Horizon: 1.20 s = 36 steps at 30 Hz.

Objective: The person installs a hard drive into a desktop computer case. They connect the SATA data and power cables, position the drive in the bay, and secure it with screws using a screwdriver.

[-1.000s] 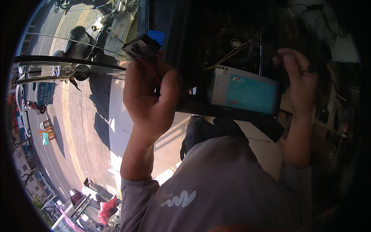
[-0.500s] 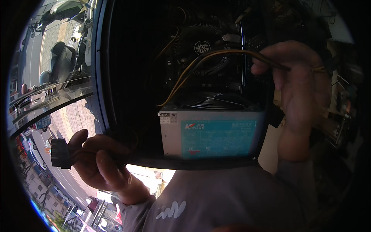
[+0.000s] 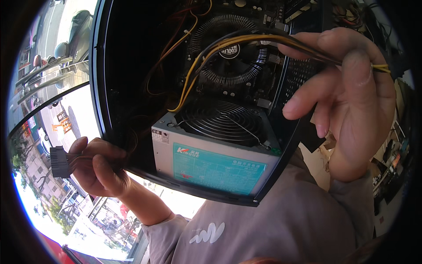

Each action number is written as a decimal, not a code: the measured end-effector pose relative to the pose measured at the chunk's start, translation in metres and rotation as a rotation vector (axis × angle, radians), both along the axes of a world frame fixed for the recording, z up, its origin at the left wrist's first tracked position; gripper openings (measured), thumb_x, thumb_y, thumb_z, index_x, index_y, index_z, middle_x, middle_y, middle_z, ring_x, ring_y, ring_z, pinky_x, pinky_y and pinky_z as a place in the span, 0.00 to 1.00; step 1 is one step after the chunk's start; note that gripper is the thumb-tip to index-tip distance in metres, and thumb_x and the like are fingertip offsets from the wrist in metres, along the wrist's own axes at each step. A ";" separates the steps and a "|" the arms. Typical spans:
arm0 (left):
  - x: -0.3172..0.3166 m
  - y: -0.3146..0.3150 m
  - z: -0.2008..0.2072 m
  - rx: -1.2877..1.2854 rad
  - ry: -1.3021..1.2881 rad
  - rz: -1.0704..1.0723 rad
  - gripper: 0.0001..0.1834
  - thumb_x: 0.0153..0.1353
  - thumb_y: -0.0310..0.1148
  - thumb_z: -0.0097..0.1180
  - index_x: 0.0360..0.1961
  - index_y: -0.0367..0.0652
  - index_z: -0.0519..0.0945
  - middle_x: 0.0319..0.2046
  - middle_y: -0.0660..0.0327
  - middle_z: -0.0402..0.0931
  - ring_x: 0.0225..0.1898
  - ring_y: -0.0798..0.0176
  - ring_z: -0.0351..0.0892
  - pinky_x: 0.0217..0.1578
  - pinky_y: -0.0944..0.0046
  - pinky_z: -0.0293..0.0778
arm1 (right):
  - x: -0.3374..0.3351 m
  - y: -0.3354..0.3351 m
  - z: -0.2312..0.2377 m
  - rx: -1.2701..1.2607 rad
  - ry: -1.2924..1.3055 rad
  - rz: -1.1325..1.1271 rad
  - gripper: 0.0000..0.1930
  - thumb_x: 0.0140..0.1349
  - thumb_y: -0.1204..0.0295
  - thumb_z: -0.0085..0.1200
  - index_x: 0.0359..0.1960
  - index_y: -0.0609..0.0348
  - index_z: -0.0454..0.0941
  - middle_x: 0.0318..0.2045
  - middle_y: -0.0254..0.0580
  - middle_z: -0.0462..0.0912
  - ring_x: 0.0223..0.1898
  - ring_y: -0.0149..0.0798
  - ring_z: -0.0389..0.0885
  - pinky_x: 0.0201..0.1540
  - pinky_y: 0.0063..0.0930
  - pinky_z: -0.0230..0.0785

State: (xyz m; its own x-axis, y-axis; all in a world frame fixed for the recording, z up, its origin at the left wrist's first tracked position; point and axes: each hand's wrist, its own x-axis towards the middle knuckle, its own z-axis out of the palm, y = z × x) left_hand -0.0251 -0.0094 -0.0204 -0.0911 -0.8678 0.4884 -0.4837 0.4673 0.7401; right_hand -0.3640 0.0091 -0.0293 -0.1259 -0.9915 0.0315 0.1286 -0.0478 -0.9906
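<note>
Teal label (image 3: pixel 218 169) on grey power supply (image 3: pixel 211 149), hands gripping cables (image 3: pixel 246 42), black connector (image 3: pixel 58 162)

Two hands were in view — the left hand (image 3: pixel 99 167) and the right hand (image 3: pixel 351 92). One open case (image 3: pixel 114 88) held one power supply (image 3: pixel 211 152) and two round fans — one cooler fan (image 3: pixel 231 53), one supply fan (image 3: pixel 220 121). One black connector (image 3: pixel 58 162) showed, and one cable bundle (image 3: pixel 228 44).

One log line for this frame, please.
left hand: holds black connector | right hand: grips yellow-black cable | computer case: open
</note>
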 end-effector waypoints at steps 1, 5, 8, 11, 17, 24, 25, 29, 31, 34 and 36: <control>-0.001 0.002 -0.001 -0.013 0.015 -0.013 0.18 0.65 0.29 0.47 0.51 0.25 0.68 0.17 0.52 0.74 0.13 0.72 0.63 0.18 0.73 0.57 | -0.003 -0.001 -0.001 -0.004 -0.007 0.008 0.22 0.78 0.60 0.35 0.53 0.71 0.71 0.46 0.67 0.82 0.26 0.35 0.87 0.10 0.09 0.60; 0.000 0.007 -0.003 0.008 0.084 -0.053 0.18 0.65 0.28 0.47 0.51 0.25 0.67 0.19 0.49 0.76 0.14 0.73 0.63 0.18 0.75 0.56 | -0.003 0.003 0.007 0.024 0.099 0.011 0.21 0.78 0.62 0.35 0.53 0.71 0.72 0.46 0.66 0.82 0.26 0.35 0.87 0.10 0.10 0.59; -0.006 0.012 -0.003 0.046 0.183 -0.093 0.17 0.64 0.26 0.47 0.51 0.25 0.67 0.19 0.49 0.77 0.14 0.73 0.63 0.19 0.76 0.57 | -0.002 0.007 0.010 0.019 0.186 0.004 0.20 0.78 0.63 0.37 0.52 0.71 0.73 0.46 0.65 0.82 0.27 0.36 0.86 0.12 0.11 0.59; -0.003 0.012 -0.002 0.099 0.176 -0.085 0.16 0.64 0.21 0.47 0.52 0.23 0.68 0.21 0.50 0.78 0.18 0.71 0.70 0.21 0.77 0.61 | -0.005 0.007 0.018 0.035 0.219 -0.032 0.20 0.77 0.62 0.39 0.53 0.69 0.73 0.46 0.63 0.82 0.27 0.34 0.84 0.16 0.12 0.61; -0.009 0.017 0.024 0.351 0.447 -0.112 0.15 0.69 0.24 0.51 0.52 0.26 0.70 0.26 0.48 0.80 0.24 0.63 0.80 0.26 0.72 0.74 | -0.061 -0.026 0.036 -0.033 0.144 0.034 0.21 0.78 0.59 0.36 0.57 0.62 0.73 0.54 0.52 0.80 0.47 0.32 0.82 0.42 0.17 0.71; -0.015 -0.008 0.051 0.533 0.496 -0.248 0.16 0.72 0.30 0.49 0.55 0.31 0.70 0.42 0.46 0.81 0.41 0.54 0.86 0.32 0.68 0.82 | 0.017 -0.071 0.049 -0.289 0.424 0.665 0.19 0.76 0.63 0.41 0.57 0.66 0.75 0.42 0.44 0.83 0.45 0.34 0.81 0.50 0.26 0.72; -0.021 -0.015 0.053 0.545 0.447 -0.285 0.15 0.72 0.30 0.49 0.54 0.31 0.71 0.41 0.46 0.81 0.40 0.54 0.86 0.33 0.68 0.81 | 0.049 -0.067 0.046 -0.281 0.412 0.694 0.19 0.76 0.64 0.42 0.57 0.67 0.75 0.41 0.43 0.83 0.44 0.34 0.82 0.50 0.26 0.72; -0.041 -0.027 0.050 0.533 0.248 -0.313 0.14 0.72 0.31 0.49 0.51 0.30 0.75 0.39 0.47 0.82 0.40 0.57 0.85 0.36 0.67 0.78 | 0.102 -0.066 0.049 -0.271 0.398 0.776 0.18 0.75 0.67 0.47 0.58 0.68 0.74 0.37 0.39 0.82 0.41 0.32 0.82 0.49 0.26 0.74; -0.046 -0.026 0.049 0.494 0.182 -0.288 0.14 0.72 0.31 0.49 0.49 0.29 0.76 0.39 0.48 0.82 0.40 0.58 0.84 0.37 0.66 0.77 | 0.105 -0.066 0.043 -0.280 0.326 0.744 0.18 0.74 0.68 0.48 0.59 0.67 0.74 0.36 0.38 0.82 0.39 0.32 0.82 0.49 0.27 0.74; -0.030 -0.014 0.053 0.357 0.174 -0.139 0.14 0.72 0.31 0.49 0.47 0.28 0.79 0.37 0.48 0.82 0.40 0.59 0.83 0.40 0.65 0.75 | 0.099 -0.074 0.034 -0.231 0.160 0.713 0.18 0.74 0.69 0.48 0.60 0.67 0.73 0.32 0.37 0.81 0.38 0.33 0.81 0.54 0.33 0.72; -0.006 0.008 0.039 0.218 0.373 0.065 0.15 0.72 0.31 0.49 0.45 0.28 0.81 0.36 0.49 0.83 0.40 0.60 0.82 0.41 0.65 0.74 | 0.091 -0.083 0.028 -0.222 0.110 0.674 0.19 0.74 0.70 0.47 0.61 0.68 0.72 0.29 0.37 0.80 0.37 0.34 0.81 0.60 0.41 0.70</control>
State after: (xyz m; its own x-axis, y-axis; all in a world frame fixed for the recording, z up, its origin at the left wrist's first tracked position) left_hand -0.0311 -0.0012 0.0187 0.1153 -0.9523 0.2825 -0.1875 0.2584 0.9477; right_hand -0.2733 -0.0738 -0.0014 0.5275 -0.8210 0.2183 0.1008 -0.1947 -0.9757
